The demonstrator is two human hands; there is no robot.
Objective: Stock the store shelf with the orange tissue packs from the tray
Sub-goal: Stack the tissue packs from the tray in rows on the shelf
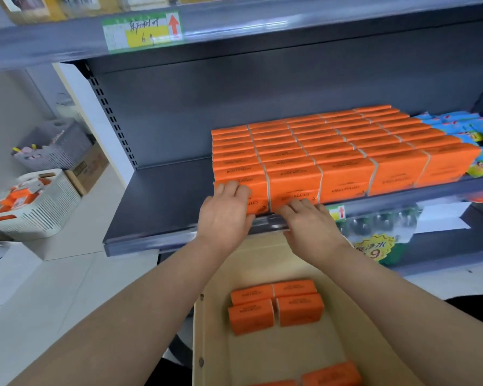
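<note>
Now, "COTTON TISSUE" packs (343, 151) are lining the shelf (156, 196).
Left hand (225, 211) is gripping the corner pack (258, 190); right hand (311, 227), fingers (296, 205) straight, is pressing its neighbour (293, 182).

The tray (262, 355) and its nearest orange packs (329, 374) are cut by the bottom edge; the price label (142, 30) is blurred.
</note>
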